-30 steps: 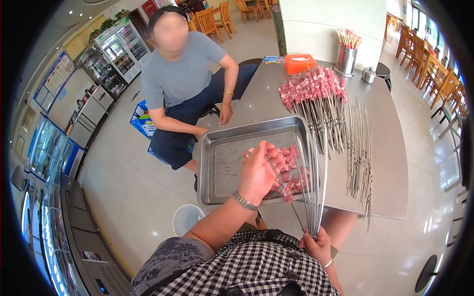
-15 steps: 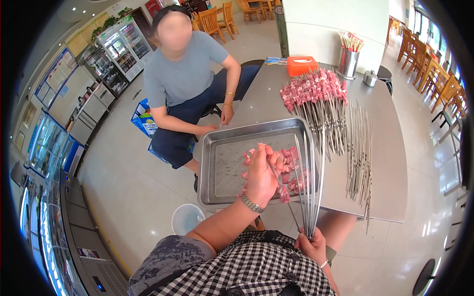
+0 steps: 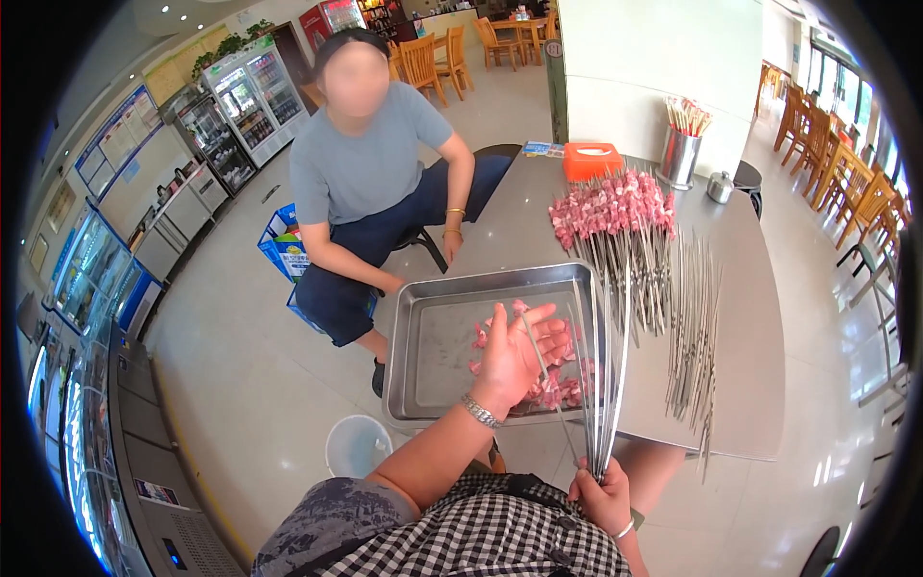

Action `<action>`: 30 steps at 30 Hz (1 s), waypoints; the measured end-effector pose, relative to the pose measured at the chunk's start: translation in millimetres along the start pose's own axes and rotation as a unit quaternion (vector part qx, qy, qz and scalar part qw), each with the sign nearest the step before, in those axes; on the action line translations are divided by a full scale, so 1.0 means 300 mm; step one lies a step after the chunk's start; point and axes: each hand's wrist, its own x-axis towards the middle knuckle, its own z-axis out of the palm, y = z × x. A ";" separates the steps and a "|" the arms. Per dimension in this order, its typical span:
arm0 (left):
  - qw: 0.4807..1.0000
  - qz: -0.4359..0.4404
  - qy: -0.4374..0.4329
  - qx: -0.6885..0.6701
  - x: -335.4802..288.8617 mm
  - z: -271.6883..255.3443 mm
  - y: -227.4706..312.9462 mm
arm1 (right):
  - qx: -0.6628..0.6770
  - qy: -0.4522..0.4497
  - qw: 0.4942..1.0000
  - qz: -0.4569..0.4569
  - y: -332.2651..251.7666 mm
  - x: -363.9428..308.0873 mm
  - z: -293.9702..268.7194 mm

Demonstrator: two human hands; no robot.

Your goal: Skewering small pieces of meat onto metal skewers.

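Note:
My left hand [image 3: 519, 354] hovers over the steel tray [image 3: 435, 348], fingers around a piece of raw meat [image 3: 553, 389] from the pink pile in the tray's right part. One thin metal skewer crosses my left palm. My right hand [image 3: 603, 492] is low near my body, shut on a bundle of bare metal skewers [image 3: 604, 385] that fan up and away over the tray's right rim. I wear a checked top and a metal wristwatch on the left wrist.
Loaded meat skewers [image 3: 615, 216] lie heaped at the table's far side, with loose bare skewers [image 3: 694, 327] to the right. An orange box [image 3: 593, 159], a steel cup of sticks [image 3: 681, 144] and a small pot stand behind. A seated person [image 3: 375, 192] faces me; a bucket [image 3: 356, 444] stands on the floor.
My left hand has stayed over the meat pile, shifting slightly. My right hand with the skewer bundle has held its place near my body.

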 end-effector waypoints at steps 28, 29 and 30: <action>0.979 0.020 -0.142 -0.145 -0.005 -0.042 0.057 | -0.017 -0.096 0.995 -0.005 0.057 -0.012 -0.036; 0.989 0.029 -0.088 -0.113 -0.011 -0.026 0.057 | -0.015 -0.099 0.995 -0.003 0.051 -0.014 -0.031; 0.995 0.041 -0.034 -0.082 -0.009 -0.016 0.058 | -0.018 -0.095 0.995 -0.008 0.035 -0.020 -0.024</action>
